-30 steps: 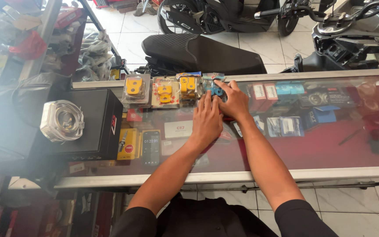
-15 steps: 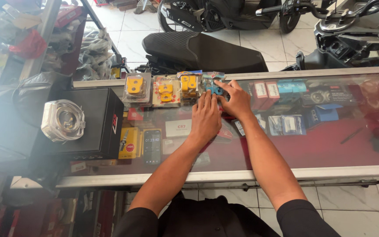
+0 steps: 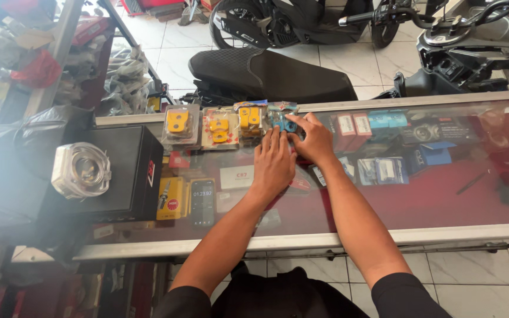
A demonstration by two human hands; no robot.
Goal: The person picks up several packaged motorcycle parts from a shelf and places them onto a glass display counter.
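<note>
While both my arms stretch across the glass counter (image 3: pixel 419 206), my left hand (image 3: pixel 273 162) lies flat on the glass, fingers straight and pressed together, tips just beside a blue blister pack (image 3: pixel 281 116). My right hand (image 3: pixel 315 140) touches that blue pack with its forefinger and thumb; whether it pinches it or only presses I cannot tell. The pack sits at the counter's far edge, last in a row with three packs of yellow parts (image 3: pixel 218 126) to its left. Near the counter's left end stands a black box (image 3: pixel 126 171) with a clear round lamp (image 3: pixel 81 171) on it. Beyond the far edge lies a black motorcycle seat (image 3: pixel 266 73).
</note>
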